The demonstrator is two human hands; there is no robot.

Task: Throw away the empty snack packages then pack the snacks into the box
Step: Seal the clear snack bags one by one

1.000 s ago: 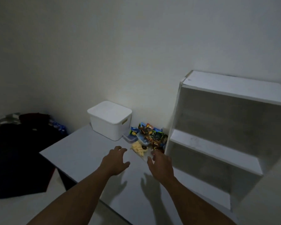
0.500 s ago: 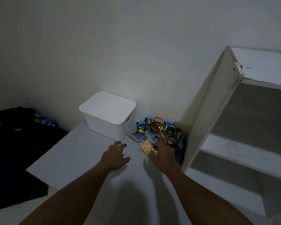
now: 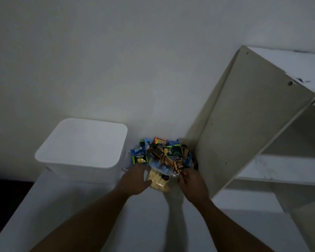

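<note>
Against the far wall (image 3: 116, 70), snacks (image 3: 164, 157) lie hemmed between lidded box (image 3: 80, 142), left, and shelf panel (image 3: 244, 124), right, open only toward near tabletop (image 3: 76, 211); left hand (image 3: 135, 180) touches them straight-fingered; right hand (image 3: 194, 185), fingers curled, hold unclear.

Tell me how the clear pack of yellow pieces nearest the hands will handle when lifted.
Likely light and floppy: the clear pack looks like thin crinkled film. Its yellow pieces look separate, so squeezing may crack them. The snack pile overlaps its far end, so lifting may drag wrappers.
</note>
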